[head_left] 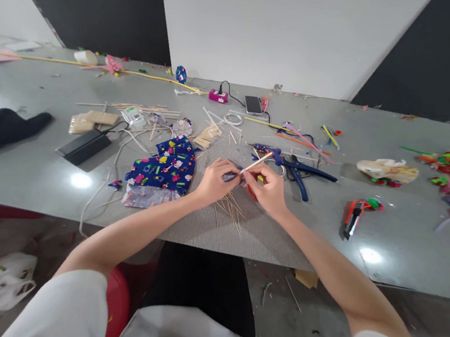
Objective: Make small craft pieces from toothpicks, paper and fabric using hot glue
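from my far seat i see the left hand curled nearly closed, a grey scrap at its fingers, and the right hand closed in a pinch on the stick. the fingertips meet at its near end, i judge to steady that small spot, leaving the far end free. so the stick lies between my hands, slanting up past the right fingers. loose skewers fan out just below, seemingly for easy reach; the cloth sits left, the blue tool right.
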Demonstrator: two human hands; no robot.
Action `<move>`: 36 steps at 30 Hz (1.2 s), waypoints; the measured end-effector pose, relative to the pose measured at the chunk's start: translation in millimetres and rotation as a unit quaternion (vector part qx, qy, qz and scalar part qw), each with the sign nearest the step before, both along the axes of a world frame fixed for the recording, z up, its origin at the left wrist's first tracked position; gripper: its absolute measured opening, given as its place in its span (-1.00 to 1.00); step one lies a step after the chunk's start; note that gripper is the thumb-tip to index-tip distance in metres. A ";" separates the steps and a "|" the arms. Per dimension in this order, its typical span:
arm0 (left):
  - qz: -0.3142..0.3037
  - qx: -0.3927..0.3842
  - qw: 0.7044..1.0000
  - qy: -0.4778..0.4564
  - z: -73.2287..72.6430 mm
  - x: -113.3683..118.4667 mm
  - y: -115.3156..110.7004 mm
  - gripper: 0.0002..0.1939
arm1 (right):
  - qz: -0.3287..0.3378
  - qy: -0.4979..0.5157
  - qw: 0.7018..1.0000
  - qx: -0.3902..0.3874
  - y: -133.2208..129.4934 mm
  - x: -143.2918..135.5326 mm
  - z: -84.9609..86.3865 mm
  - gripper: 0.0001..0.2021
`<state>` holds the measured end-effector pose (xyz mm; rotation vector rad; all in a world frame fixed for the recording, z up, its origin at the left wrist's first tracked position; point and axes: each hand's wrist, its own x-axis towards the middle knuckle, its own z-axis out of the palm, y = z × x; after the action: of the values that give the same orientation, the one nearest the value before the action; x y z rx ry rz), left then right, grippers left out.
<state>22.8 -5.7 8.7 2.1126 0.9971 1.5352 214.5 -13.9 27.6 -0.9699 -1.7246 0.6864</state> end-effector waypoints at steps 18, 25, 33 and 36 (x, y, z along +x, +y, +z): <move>-0.027 -0.053 0.998 -0.018 -9.2 -0.2 8.3 -0.86 | -0.019 -0.007 0.999 -0.036 5.6 2.8 -4.0 -0.63; -0.042 -0.059 0.997 -0.006 -8.6 -1.3 9.3 -0.84 | -0.033 -0.019 0.999 -0.025 6.6 3.5 -2.9 -0.62; -0.064 -0.063 0.996 0.013 -10.2 -0.8 11.7 -0.83 | -0.013 -0.015 1.000 0.023 7.0 4.9 -0.7 -0.67; -0.060 -0.058 0.996 0.015 -10.1 -0.7 11.2 -0.86 | -0.013 -0.011 1.000 0.024 8.3 5.3 -1.9 -0.64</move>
<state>22.1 5.5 -1.3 2.0808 0.9281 1.3604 219.8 -5.7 25.7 -0.9671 -1.7384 0.6164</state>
